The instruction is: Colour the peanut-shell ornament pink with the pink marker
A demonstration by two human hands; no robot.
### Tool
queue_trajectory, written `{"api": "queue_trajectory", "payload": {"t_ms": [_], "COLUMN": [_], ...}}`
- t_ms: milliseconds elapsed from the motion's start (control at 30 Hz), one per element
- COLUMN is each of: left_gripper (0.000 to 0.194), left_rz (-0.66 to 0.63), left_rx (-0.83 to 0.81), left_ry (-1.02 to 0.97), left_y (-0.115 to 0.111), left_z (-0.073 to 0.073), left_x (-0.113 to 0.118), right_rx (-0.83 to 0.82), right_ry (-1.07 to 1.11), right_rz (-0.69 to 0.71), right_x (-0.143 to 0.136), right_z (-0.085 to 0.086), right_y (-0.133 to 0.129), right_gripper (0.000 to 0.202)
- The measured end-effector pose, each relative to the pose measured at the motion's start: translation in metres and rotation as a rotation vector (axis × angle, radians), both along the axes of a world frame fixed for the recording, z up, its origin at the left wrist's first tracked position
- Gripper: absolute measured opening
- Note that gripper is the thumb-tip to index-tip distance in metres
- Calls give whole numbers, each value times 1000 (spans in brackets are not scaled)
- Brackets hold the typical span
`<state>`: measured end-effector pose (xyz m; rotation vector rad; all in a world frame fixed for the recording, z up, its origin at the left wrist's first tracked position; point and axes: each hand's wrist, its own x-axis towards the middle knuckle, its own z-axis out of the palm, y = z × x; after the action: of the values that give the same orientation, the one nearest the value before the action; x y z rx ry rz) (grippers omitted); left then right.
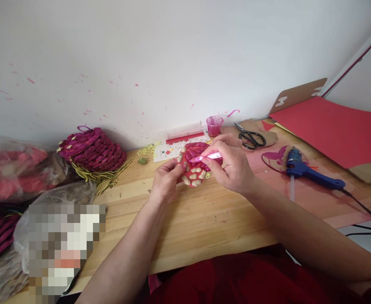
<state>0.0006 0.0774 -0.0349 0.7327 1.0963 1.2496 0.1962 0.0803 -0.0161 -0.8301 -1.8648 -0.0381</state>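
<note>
Pinched at its left edge by my left hand [168, 177] is a red disc covered in peanuts [195, 175], held above the wooden table. Some peanuts on its upper part are painted magenta; those lower down are still tan shell. My right hand [231, 164] grips a paintbrush with a pale pink handle [214, 155], its tip touching the magenta peanuts. Behind the hands a clear cup of magenta paint [215, 125] stands near the wall. A white sheet with small coloured stars [166, 153] lies behind the disc.
Black-handled scissors [251, 137], a blue glue gun [314, 171] with its cord and a heart-shaped piece [274, 159] lie to the right. Red card sheets [334, 126] are at the far right. Left are a magenta peanut ornament [96, 150] and plastic bags [14, 164].
</note>
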Motion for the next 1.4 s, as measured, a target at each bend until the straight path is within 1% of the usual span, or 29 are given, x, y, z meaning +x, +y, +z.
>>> {"api": "queue_trajectory", "payload": {"t_ms": [200, 333, 433, 600, 733, 867, 1000, 1167, 1300, 1400], "left_gripper": [55, 55, 53, 50, 48, 49, 48, 45, 46, 47], "left_rz": [23, 6, 7, -7, -39, -34, -43, -51, -37, -39], "left_rx": [-15, -9, -15, -21, -21, -42, -42, -52, -44, -26], "left_ry": [5, -3, -11, -27, -40, -39, -21, -13, 7, 9], "left_y": [0, 1, 1, 1, 3, 3, 3, 3, 3, 3], "left_z": [1, 1, 0, -2, -2, -3, -4, -5, -4, -3], "left_x": [1, 0, -1, -2, -2, -3, -4, -4, -3, -2], "right_rx": [3, -7, -21, -111, -118, -153, -134, -176, -166, -148], "right_ry": [3, -28, 7, 68, 88, 87, 89, 84, 98, 90], "right_rz": [-21, -6, -23, 5, 12, 36, 0, 46, -2, 8], "right_x": [0, -1, 2, 9, 11, 12, 13, 13, 13, 9], "right_z": [-1, -2, -2, 0, 1, 2, 2, 2, 2, 1], "right_y": [-1, 0, 2, 8, 9, 9, 9, 8, 8, 6], "right_gripper": [5, 5, 6, 5, 7, 7, 7, 10, 11, 10]}}
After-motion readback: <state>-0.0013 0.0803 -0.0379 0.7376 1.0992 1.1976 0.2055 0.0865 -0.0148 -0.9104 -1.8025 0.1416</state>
